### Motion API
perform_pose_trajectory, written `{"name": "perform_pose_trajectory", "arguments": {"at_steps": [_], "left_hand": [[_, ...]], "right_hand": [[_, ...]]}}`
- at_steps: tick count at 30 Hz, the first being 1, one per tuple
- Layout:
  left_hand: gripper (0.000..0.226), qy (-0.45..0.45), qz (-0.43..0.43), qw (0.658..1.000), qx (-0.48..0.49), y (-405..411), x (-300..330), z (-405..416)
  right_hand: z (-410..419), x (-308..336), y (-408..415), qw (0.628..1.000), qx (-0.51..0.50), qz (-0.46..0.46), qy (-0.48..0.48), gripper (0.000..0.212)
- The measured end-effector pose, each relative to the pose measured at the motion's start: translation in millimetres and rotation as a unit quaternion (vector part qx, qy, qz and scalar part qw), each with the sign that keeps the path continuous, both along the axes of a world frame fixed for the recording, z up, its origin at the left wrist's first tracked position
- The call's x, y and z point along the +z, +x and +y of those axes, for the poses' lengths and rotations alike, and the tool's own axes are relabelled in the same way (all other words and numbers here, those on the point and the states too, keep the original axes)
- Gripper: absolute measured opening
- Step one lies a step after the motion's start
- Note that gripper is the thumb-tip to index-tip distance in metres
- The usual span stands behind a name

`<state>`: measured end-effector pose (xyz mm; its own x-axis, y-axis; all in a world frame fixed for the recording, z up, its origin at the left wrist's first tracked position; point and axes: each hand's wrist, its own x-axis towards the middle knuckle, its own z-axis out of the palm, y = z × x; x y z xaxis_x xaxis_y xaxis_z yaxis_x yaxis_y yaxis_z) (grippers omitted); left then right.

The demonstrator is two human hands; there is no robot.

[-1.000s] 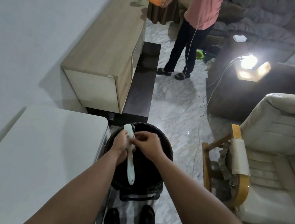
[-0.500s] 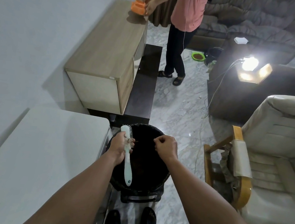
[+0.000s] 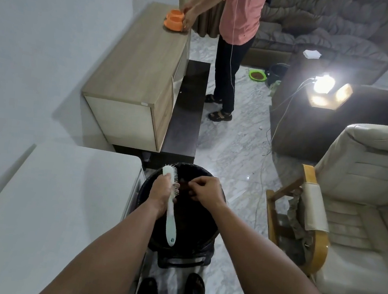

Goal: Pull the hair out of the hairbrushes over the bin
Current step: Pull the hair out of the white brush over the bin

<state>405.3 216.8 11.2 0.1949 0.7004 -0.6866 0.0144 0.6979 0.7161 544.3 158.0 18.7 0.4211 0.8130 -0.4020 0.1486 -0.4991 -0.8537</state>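
Note:
A round black bin [image 3: 204, 242] stands on the floor right below me. Over its left rim my left hand [image 3: 162, 192] grips a pale mint hairbrush [image 3: 170, 219] at the neck, bristles facing right, handle pointing toward me. My right hand [image 3: 204, 191] is over the bin just right of the bristles, its fingertips pinched on a dark brown tuft of hair [image 3: 185, 186] that sits at the bristles. The bin's inside is dark and its contents cannot be made out.
A white table [image 3: 42, 214] lies at my left, touching the bin's side. A wooden cabinet [image 3: 138, 73] stands beyond it, where a person [image 3: 235, 30] handles an orange bowl [image 3: 174, 20]. A cream armchair [image 3: 350, 213] sits at the right. My feet [image 3: 172, 289] are under the bin.
My right hand pulled away to the right of the brush, then came back to the bristles and pinched the hair. The person at the back set the orange bowl on the cabinet.

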Motion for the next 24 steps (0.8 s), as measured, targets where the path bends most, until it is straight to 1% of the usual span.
{"name": "perform_pose_trajectory", "arguments": {"at_steps": [3, 5, 8, 9, 10, 11, 12, 13, 16, 18, 19, 20, 22, 24], "left_hand": [[0.034, -0.007, -0.013, 1.0, -0.005, -11, 8, 2], [0.037, -0.014, -0.024, 1.0, -0.011, -15, 9, 4], [0.034, -0.022, -0.033, 0.999, -0.018, -10, 9, 5], [0.034, -0.026, -0.043, 0.999, -0.019, -6, 12, 3], [0.036, -0.028, -0.046, 0.998, -0.017, -3, 14, 2], [0.041, -0.031, -0.058, 0.998, -0.012, 1, 17, 0], [0.044, -0.034, -0.068, 0.997, -0.004, 4, 19, -2], [0.045, -0.038, -0.077, 0.996, 0.002, 7, 22, -3], [0.039, -0.03, -0.047, 0.998, -0.011, 8, 19, -4], [0.035, -0.009, -0.029, 0.999, -0.02, 7, 18, -6], [0.034, -0.004, -0.031, 0.999, -0.014, 5, 19, -7], [0.032, 0.002, -0.03, 0.999, -0.01, 3, 20, -6], [0.029, 0.007, -0.024, 1.0, -0.007, -6, 26, -3], [0.026, 0.005, -0.027, 1.0, 0.004, -17, 26, 4]], "right_hand": [[-7, -4, 30, 0.996, -0.068, -0.028, -0.04, 0.012], [-8, -3, 37, 0.996, -0.076, -0.027, -0.045, 0.015], [-4, 3, 20, 0.999, -0.018, -0.035, -0.014, 0.018], [-2, 5, 10, 0.999, 0.007, -0.039, 0.001, 0.013], [0, 6, 0, 0.999, 0.034, -0.035, 0.017, 0.004], [1, 5, -9, 0.997, 0.054, -0.039, 0.034, 0.011], [2, 2, -16, 0.996, 0.062, -0.049, 0.046, 0.02], [3, 3, -21, 0.995, 0.056, -0.062, 0.053, 0.023], [4, 4, -24, 0.992, 0.046, -0.099, 0.061, 0.01], [4, 4, -16, 0.996, 0.019, -0.083, 0.037, 0.006], [3, 2, -8, 0.998, -0.009, -0.067, 0.017, 0.012], [0, -3, 3, 0.997, -0.037, -0.07, -0.009, 0.019], [-6, -13, 26, 0.99, -0.079, -0.104, -0.048, 0.024], [-13, -21, 46, 0.982, -0.102, -0.137, -0.083, 0.021]]}}
